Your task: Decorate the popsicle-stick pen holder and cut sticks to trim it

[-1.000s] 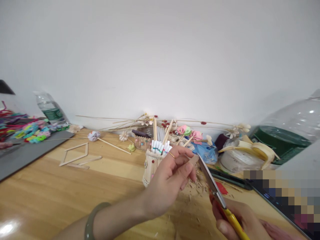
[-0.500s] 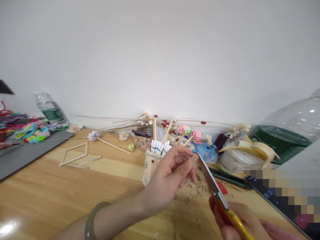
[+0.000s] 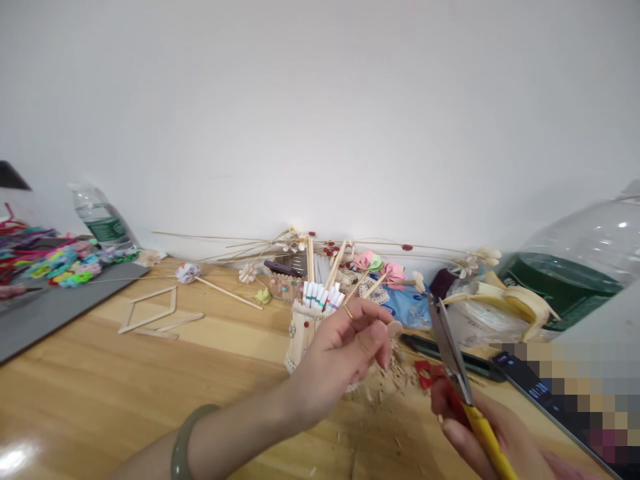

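Observation:
My left hand [image 3: 345,357], with a ring and a green bangle on its arm, pinches a small pale wooden piece [image 3: 395,329] at its fingertips. Lower right, my right hand [image 3: 487,427] is wrapped round yellow-and-red handled scissors [image 3: 457,363]. Their blades are slightly parted, point up and away, and stand apart from the wooden piece. Wood chips [image 3: 393,377] lie scattered on the table below and between the hands. Behind my left hand stands a stick-sided holder [image 3: 300,333] with white-capped pens [image 3: 320,295], partly hidden by the hand.
Left are a stick frame [image 3: 150,308], a paper flower on a stick [image 3: 188,272], colourful yarn [image 3: 70,263] and a bottle [image 3: 103,217]. Right are a dark cutter [image 3: 450,355], red scraps [image 3: 425,373], a banana peel [image 3: 525,303], a phone [image 3: 540,393] and a large bottle [image 3: 565,280].
The scissors and my right hand have moved right, away from the wooden piece, and the blades have parted. My left hand has barely shifted; its piece now points more sideways.

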Demonstrator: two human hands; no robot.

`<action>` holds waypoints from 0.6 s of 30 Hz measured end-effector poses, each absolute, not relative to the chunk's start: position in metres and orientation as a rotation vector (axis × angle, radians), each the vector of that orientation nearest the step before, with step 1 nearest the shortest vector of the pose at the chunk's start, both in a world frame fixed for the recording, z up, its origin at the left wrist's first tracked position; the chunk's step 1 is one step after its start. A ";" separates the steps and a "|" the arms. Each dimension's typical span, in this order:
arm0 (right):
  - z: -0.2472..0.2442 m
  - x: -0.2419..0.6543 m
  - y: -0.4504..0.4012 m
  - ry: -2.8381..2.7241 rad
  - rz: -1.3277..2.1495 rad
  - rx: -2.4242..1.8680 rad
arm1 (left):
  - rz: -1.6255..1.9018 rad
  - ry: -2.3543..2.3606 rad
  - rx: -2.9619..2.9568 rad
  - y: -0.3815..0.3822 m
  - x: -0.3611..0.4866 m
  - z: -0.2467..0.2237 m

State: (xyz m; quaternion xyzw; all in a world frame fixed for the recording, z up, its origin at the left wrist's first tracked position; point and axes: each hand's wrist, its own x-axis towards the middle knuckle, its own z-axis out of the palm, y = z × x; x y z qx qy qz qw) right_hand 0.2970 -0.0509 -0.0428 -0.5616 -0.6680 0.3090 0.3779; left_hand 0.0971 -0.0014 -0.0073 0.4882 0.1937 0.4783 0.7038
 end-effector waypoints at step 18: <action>-0.014 0.292 -0.048 -1.712 0.976 -1.389 | 1.078 0.712 1.285 -0.009 0.095 0.000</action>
